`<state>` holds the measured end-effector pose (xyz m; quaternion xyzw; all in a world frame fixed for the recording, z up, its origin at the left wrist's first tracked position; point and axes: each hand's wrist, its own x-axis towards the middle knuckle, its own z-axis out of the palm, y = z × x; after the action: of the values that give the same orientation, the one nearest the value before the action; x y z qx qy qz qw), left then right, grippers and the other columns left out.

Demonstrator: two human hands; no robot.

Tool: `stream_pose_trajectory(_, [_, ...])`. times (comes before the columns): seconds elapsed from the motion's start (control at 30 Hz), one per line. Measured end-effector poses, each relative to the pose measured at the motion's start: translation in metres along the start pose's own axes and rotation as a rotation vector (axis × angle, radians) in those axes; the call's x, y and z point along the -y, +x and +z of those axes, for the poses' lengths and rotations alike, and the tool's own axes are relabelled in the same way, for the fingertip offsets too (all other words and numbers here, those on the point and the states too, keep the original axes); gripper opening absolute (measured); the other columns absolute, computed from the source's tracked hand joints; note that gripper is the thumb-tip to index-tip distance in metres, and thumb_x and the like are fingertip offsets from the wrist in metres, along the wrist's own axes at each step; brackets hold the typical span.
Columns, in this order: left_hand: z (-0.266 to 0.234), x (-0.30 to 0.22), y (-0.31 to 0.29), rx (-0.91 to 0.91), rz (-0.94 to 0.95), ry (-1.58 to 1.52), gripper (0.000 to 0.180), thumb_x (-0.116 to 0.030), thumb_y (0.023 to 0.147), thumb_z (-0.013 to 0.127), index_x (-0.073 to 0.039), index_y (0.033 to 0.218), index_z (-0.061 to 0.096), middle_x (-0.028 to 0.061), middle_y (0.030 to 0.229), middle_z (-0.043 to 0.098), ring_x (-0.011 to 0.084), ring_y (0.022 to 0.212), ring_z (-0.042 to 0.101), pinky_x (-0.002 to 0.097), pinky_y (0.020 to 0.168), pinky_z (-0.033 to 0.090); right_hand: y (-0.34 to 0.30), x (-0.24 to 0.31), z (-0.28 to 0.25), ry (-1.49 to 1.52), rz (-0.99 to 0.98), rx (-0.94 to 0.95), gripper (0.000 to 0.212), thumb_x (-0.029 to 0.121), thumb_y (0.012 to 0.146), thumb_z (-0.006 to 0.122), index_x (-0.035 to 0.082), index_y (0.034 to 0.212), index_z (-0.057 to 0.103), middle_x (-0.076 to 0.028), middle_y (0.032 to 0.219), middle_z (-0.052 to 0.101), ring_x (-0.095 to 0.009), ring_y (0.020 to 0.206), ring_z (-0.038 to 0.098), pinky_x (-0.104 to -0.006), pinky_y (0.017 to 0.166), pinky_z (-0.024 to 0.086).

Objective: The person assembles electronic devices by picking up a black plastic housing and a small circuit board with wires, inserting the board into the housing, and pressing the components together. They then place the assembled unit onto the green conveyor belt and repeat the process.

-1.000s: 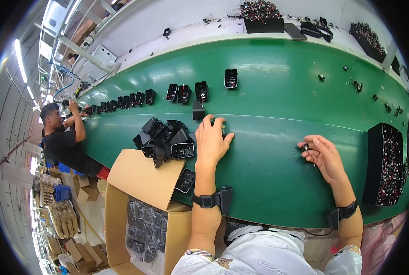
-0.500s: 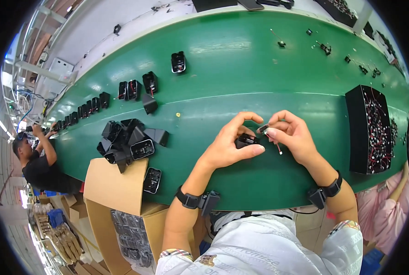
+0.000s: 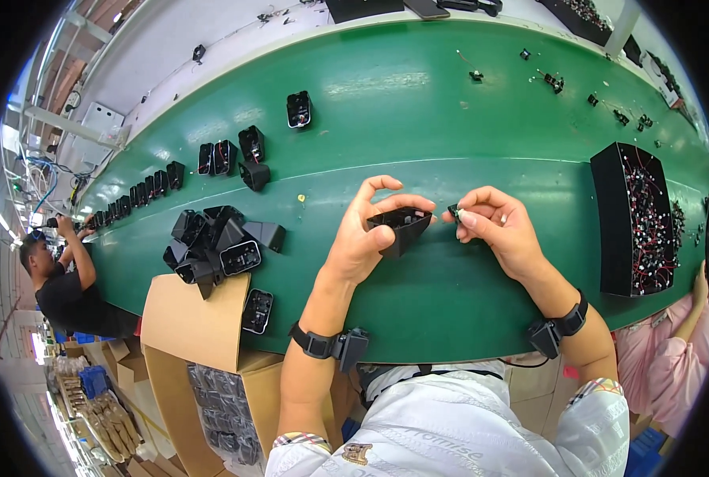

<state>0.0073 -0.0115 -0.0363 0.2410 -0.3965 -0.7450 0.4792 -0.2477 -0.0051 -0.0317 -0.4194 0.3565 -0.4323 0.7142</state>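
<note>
My left hand [image 3: 353, 238] grips a black plastic housing [image 3: 406, 229] between thumb and fingers, its hollow side tipped upward over the green bench. Close to its right end, my right hand [image 3: 504, 232] pinches a tiny dark part [image 3: 454, 212] between thumb and fingertips. A narrow gap separates that part from the housing. What kind of part it is cannot be made out, and the fingers cover some of it. Left of my hands lies a heap of similar black housings [image 3: 231, 230], with another open housing [image 3: 257, 310] by the bench edge.
An open cardboard box [image 3: 195, 314] holding wrapped black pieces stands at the lower left. A black tray [image 3: 613, 222] of small wired parts sits at the right. Housings [image 3: 148, 187] line the far left, where a person [image 3: 72, 286] works. Another person in pink [image 3: 664, 350] is at right.
My left hand has shifted left and turned the housing, so more of its side shows. The small part in my right hand has turned too, and its hanging red lead is no longer visible.
</note>
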Motion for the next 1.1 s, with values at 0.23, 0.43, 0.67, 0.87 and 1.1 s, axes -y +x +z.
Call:
stream_pose_trajectory(0.23, [0.002,-0.009,-0.002,0.168,-0.159,-0.002,0.109,-0.026,0.056,0.103,-0.007,0.142,0.038,0.0233,0.13,0.063,0.031,0.123,0.064,0.0405,0.105,0.054,-0.004,0.001,0.006,-0.252,-0.289,0.029,0.009,0.002,0.093,0.073,0.001,0.102,0.071,-0.013,0.117,0.068,-0.013,0.097,0.065,-0.0294,0.085,0.056])
stream_pose_trajectory(0.43, [-0.002,-0.003,-0.005,0.125,-0.156,-0.058,0.091,-0.059,0.08,0.082,0.002,0.138,0.047,0.028,0.124,0.067,0.0309,0.106,0.072,0.0419,0.093,0.06,-0.011,0.009,0.013,-0.601,-0.622,0.131,0.014,-0.005,0.084,0.078,-0.001,0.096,0.073,-0.013,0.108,0.068,-0.02,0.095,0.069,-0.0311,0.083,0.057])
stream_pose_trajectory(0.67, [0.003,0.016,-0.002,0.198,-0.093,0.043,0.082,-0.071,0.094,0.059,0.004,0.129,0.056,0.0117,0.119,0.066,0.0192,0.108,0.067,0.0375,0.095,0.056,-0.02,-0.005,0.033,-0.691,-0.754,-0.018,0.019,-0.001,0.078,0.085,0.005,0.094,0.076,-0.009,0.105,0.064,-0.02,0.089,0.067,-0.0321,0.078,0.057])
stream_pose_trajectory(0.87, [0.012,0.019,-0.003,0.159,-0.1,0.04,0.077,-0.069,0.096,0.057,0.002,0.126,0.056,0.0073,0.108,0.066,0.013,0.096,0.068,0.0301,0.082,0.059,-0.019,-0.017,0.039,-0.706,-0.713,-0.092,0.016,0.002,0.08,0.084,0.006,0.094,0.076,-0.008,0.107,0.056,-0.018,0.087,0.059,-0.0302,0.074,0.051])
stream_pose_trajectory(1.1, [0.009,0.02,-0.002,0.15,-0.152,0.115,0.07,-0.068,0.098,0.055,-0.001,0.118,0.058,0.0058,0.099,0.066,0.0124,0.089,0.069,0.0291,0.077,0.059,-0.017,0.0,0.037,-0.914,-0.637,-0.07,0.019,0.009,0.073,0.087,0.014,0.089,0.08,-0.01,0.121,0.06,-0.023,0.103,0.059,-0.0361,0.082,0.048])
